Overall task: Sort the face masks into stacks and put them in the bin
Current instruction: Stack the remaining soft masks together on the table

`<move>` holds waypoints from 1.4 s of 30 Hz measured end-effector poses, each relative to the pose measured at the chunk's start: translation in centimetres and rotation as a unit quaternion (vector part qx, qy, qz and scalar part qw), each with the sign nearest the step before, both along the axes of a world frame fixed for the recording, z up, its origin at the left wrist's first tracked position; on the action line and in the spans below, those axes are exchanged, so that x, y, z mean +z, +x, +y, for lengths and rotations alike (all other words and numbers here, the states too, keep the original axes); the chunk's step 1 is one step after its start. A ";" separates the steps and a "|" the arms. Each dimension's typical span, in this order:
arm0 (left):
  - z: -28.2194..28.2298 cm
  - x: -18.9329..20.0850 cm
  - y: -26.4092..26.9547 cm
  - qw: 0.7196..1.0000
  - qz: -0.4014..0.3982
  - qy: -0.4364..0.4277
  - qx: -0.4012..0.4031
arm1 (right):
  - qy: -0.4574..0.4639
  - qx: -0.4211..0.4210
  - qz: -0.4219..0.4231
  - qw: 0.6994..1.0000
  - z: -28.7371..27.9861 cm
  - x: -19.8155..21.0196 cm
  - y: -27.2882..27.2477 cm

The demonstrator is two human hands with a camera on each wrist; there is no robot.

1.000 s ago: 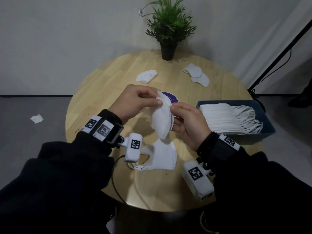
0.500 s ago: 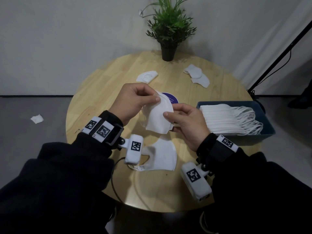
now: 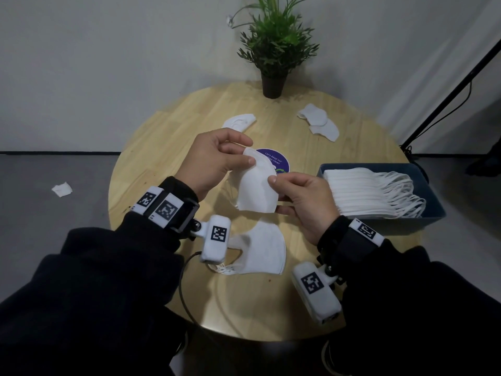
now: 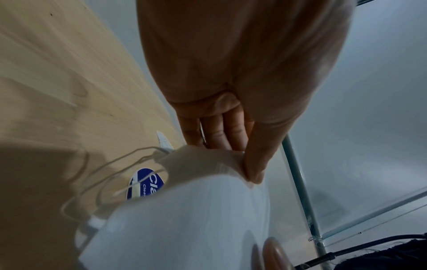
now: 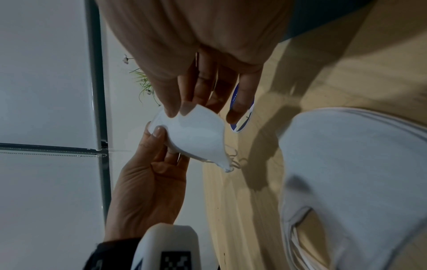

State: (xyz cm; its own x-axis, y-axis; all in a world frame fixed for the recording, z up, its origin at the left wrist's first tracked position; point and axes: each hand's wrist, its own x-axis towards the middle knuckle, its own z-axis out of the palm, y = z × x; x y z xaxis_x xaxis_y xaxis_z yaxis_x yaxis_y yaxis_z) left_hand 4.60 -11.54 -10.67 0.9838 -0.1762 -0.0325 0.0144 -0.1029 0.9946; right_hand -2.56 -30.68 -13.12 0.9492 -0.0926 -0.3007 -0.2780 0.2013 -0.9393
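Since the earlier frame, the face mask [image 3: 257, 189] has turned flatter toward the head camera, held above the small stack [image 3: 264, 251]. Left hand [image 3: 214, 161] pinches its top corner; right hand [image 3: 301, 204] pinches its edge. Step in hand: straightening. Next: lay it squarely on that stack, left of the bin [image 3: 431, 210].

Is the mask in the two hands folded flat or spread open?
Folded flat: the held mask shows one smooth half with a curved crease edge, pinched by left hand and right hand.

Staged indoor recording corner, likely office or lab: round wooden table [image 3: 168, 137], potted plant [image 3: 273, 47], bare white wall [image 3: 108, 63], black stand [image 3: 450, 96] with cable, grey floor [image 3: 40, 226].
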 end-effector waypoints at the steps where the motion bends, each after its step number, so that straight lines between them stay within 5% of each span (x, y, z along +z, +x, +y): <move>1: 0.0 0.0 0.0 1.000 -0.001 0.001 -0.001 | 0.003 -0.004 -0.002 1.000 0.0 0.0 0.0; 22: 0.5 0.4 -0.6 0.998 -0.011 0.044 -0.045 | -0.001 -0.014 -0.001 1.000 -0.2 0.2 -0.4; 24: 1.1 0.7 -0.9 0.986 0.012 0.112 -0.121 | 0.010 -0.019 -0.003 1.000 -0.3 0.3 -0.8; 28: 2.6 0.8 -2.0 0.913 0.078 0.328 -0.231 | 0.005 -0.022 -0.003 1.000 -0.9 0.0 -1.8; 42: 3.0 -2.3 -5.4 0.898 0.182 0.349 -0.197 | -0.237 0.081 0.080 0.965 -1.8 -3.2 -4.4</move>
State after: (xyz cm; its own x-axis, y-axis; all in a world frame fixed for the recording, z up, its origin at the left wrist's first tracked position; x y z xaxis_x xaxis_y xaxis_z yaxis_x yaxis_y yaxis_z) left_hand -0.80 -8.52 -12.96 0.7523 -0.3196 -0.5761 0.1507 -0.7677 0.6228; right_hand -7.00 -32.50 -16.30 0.9079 -0.1088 -0.4049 -0.4184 -0.2980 -0.8580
